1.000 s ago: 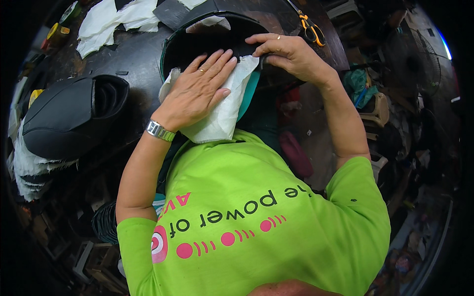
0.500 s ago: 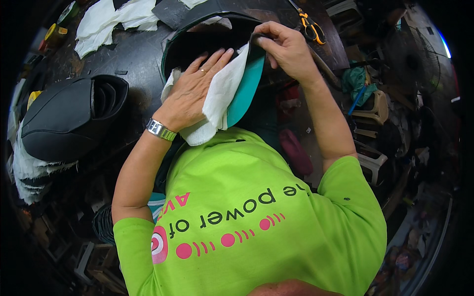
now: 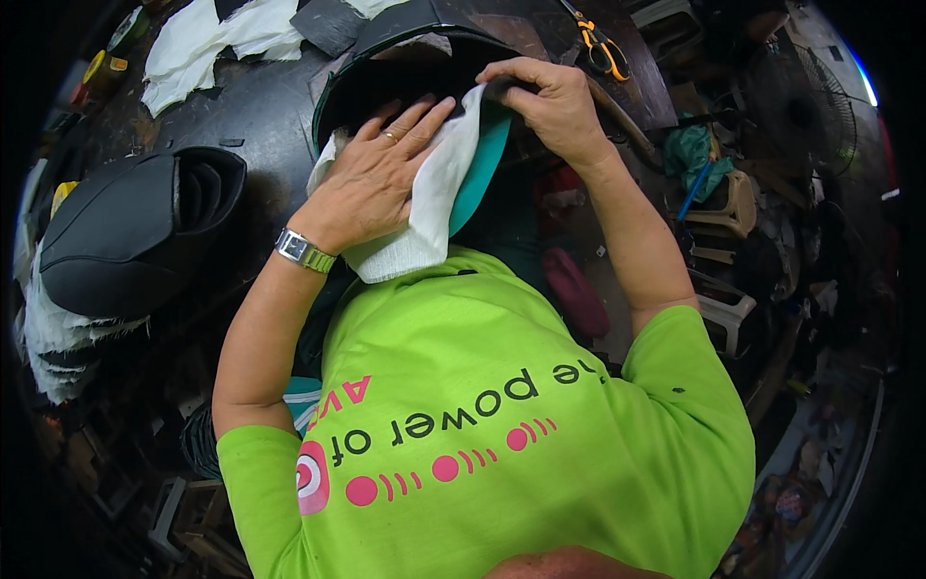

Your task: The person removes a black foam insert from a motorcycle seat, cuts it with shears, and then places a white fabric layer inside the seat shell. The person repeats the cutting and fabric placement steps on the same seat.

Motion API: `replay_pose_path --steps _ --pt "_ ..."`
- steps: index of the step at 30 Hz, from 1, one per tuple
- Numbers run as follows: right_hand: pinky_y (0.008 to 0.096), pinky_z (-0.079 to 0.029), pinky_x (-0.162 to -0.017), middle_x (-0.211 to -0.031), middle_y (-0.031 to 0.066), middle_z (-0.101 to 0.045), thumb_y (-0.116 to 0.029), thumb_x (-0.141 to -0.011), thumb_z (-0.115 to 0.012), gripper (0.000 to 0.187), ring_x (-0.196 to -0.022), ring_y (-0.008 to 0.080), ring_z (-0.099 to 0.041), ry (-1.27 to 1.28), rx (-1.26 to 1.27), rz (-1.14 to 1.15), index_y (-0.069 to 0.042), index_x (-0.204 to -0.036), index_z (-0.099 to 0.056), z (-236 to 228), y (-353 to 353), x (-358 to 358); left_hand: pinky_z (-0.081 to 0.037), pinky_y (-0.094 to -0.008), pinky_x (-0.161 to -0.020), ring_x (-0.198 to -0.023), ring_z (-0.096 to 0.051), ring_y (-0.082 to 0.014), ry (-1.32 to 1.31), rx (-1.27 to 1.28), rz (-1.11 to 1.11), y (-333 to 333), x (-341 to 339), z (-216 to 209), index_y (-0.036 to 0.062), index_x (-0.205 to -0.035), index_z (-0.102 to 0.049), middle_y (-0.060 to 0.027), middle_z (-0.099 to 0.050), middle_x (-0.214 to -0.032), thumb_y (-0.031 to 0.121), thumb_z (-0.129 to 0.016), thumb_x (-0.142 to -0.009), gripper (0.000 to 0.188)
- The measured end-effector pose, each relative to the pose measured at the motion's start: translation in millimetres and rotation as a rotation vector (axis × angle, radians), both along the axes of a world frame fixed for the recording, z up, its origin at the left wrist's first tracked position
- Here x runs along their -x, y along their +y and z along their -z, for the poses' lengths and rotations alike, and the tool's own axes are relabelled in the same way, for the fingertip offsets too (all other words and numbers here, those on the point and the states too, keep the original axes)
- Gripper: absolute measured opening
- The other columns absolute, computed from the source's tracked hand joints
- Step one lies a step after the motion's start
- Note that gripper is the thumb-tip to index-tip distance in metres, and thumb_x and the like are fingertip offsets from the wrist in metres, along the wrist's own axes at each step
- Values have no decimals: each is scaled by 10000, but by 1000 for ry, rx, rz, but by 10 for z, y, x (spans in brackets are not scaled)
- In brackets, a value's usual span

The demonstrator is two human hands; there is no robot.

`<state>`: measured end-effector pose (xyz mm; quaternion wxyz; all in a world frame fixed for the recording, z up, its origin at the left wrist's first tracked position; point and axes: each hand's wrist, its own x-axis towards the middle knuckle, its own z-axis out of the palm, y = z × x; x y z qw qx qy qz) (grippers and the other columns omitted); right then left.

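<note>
A black curved panel (image 3: 395,77) stands bowed at the table's near edge, its dark hollow side toward me. White cloth (image 3: 431,207) lies over its near rim and hangs down in front. Under the cloth, a teal layer (image 3: 482,174) shows on the right. My left hand (image 3: 371,183) rests flat on the cloth, fingers stretched into the hollow. At the right end of the rim, my right hand (image 3: 550,106) pinches the dark edge together with the cloth's upper corner. Its fingertips partly hide the edge.
Black moulded panels (image 3: 125,232) are nested at the left, above frayed white cloth (image 3: 58,328). More white cloth (image 3: 183,63) lies on the dark table (image 3: 265,106). Orange-handled scissors (image 3: 606,56) lie at the far right. Beyond are a stool (image 3: 728,207) and a fan (image 3: 805,111).
My right hand has shifted slightly left with the pinched edge. The white cloth now covers more of the teal layer. My left hand stays flat, turned slightly at the wrist.
</note>
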<state>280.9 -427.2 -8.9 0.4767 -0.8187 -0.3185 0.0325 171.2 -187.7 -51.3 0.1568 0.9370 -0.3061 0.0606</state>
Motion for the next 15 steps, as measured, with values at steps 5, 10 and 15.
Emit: replay_pose_path --steps 5,10,15 --pt "207 -482 -590 -836 8 -713 -23 -888 -731 180 -632 65 -610 146 -64 116 -8 -1066 -748 28 46 -24 -205 -507 -1269 -1555 -243 -308 21 -3 65 34 13 8 243 -1494 -512 -47 -243 -1704 431 -562 -966 563" --pt "239 -499 -591 -853 72 -723 -106 -887 -738 183 -644 89 -636 152 4 187 -19 -1047 -725 54 62 -31 -206 -564 -1259 -1552 -223 -379 29 -46 128 27 20 -85 243 -1467 -540 14 -273 -1696 422 -628 -919 583" --pt "225 -436 -529 -836 23 -676 -100 -883 -765 233 -597 52 -557 147 -46 171 -28 -1090 -684 0 91 19 -241 -568 -1244 -1528 -265 -411 83 -93 106 -18 26 -252 198 -1453 -546 1 -342 -1667 377 -700 -857 642"
